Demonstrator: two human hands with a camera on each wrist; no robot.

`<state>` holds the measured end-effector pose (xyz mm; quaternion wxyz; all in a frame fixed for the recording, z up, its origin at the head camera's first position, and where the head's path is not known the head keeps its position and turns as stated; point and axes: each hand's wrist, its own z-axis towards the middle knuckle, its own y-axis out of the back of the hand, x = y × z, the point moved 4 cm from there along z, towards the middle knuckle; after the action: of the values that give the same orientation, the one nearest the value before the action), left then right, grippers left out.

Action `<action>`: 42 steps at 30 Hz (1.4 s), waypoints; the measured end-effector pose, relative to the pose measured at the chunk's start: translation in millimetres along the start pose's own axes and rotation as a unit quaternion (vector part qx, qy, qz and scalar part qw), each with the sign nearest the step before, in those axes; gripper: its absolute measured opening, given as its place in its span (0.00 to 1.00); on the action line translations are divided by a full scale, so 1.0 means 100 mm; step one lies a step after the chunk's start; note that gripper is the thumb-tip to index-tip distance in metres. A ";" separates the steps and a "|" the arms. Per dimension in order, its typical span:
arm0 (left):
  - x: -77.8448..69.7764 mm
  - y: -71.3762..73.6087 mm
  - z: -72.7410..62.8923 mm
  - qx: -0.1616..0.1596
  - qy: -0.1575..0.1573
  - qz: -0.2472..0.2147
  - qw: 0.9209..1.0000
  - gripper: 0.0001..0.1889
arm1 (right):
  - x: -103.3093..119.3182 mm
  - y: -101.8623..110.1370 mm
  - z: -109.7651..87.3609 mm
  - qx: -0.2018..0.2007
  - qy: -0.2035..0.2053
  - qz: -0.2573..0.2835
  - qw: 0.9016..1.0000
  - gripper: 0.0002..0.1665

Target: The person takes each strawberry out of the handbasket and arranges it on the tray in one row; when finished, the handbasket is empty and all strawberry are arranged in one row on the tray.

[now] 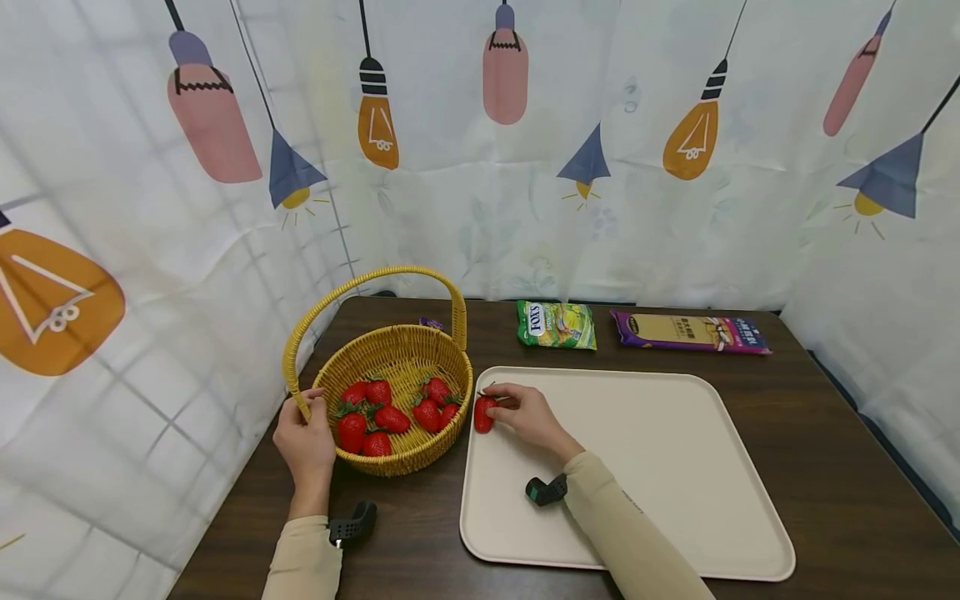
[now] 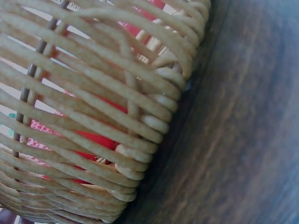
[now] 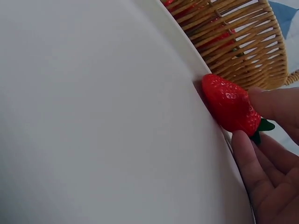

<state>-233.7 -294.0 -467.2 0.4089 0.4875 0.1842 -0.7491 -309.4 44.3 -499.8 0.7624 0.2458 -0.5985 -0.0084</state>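
My left hand (image 1: 307, 442) grips the yellow wicker basket (image 1: 427, 457) at its left side, near the foot of the handle. Several red strawberries (image 1: 352, 432) with green leaves lie inside the basket. Between thumb and fingers, my right hand (image 1: 531, 418) pinches one strawberry (image 1: 483, 414) at the upper left edge of the cream tray (image 1: 622, 467). The right wrist view shows that strawberry (image 3: 229, 102) against the tray's rim, the thumb on one side and a finger on the other. Woven basket strands (image 2: 93, 102) fill much of the left wrist view, with red showing through the gaps.
Behind the tray lie a green FOX'S candy bag (image 1: 557, 325) and a long purple and gold snack packet (image 1: 690, 332). A small purple wrapper (image 1: 431, 322) shows behind the basket. The dark wooden table (image 1: 847, 467) is bordered by a lamp-patterned curtain (image 1: 465, 183).
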 end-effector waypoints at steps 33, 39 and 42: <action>-0.04 -0.02 0.06 -0.014 -0.012 -0.017 1.000 0.09 | 0.69 -0.03 0.03 0.003 0.030 0.199 0.980 0.17; -0.03 -0.01 0.03 -0.014 -0.007 -0.014 1.000 0.10 | 1.05 -0.41 0.12 0.061 0.088 0.172 0.979 0.15; 0.00 0.00 0.00 -0.015 -0.001 -0.014 1.000 0.11 | 1.16 -0.63 0.17 0.103 0.099 0.142 0.979 0.14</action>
<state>-233.3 -293.8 -467.5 0.4054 0.4778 0.2015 -0.7528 -274.1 -53.2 -415.7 0.7820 0.2349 -0.5465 0.1861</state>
